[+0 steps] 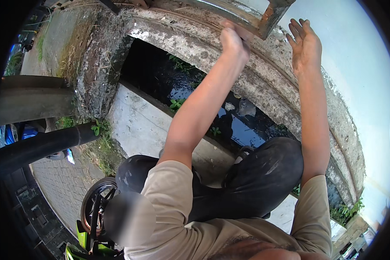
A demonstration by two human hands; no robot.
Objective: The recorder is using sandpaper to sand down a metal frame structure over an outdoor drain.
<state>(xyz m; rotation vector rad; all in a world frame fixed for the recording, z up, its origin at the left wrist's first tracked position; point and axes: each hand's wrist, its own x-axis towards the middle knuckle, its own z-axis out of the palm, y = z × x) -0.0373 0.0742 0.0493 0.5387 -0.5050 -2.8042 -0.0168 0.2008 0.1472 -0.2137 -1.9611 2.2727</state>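
My left hand point(233, 40) is blurred, with its fingers bent at the lower rail of a weathered metal frame point(229, 16). Whether something sits between those fingers is hidden by the blur. To the right of the frame's lower corner point(264, 34), my right hand point(306, 45) is raised with spread fingers and nothing in it. Behind that hand is a pale painted wall point(354, 48). A rusty orange patch shows on the frame's short upright point(269, 13). Both arms reach out past my bent knees in dark trousers point(266, 169).
Below my arms runs an open drain point(247, 128) with dark water, stones and small plants. A rough concrete ledge point(188, 40) borders its far side, a concrete slab point(139, 113) the near side. A black pipe point(48, 143) and a green motorbike's wheel point(96, 204) are on the left.
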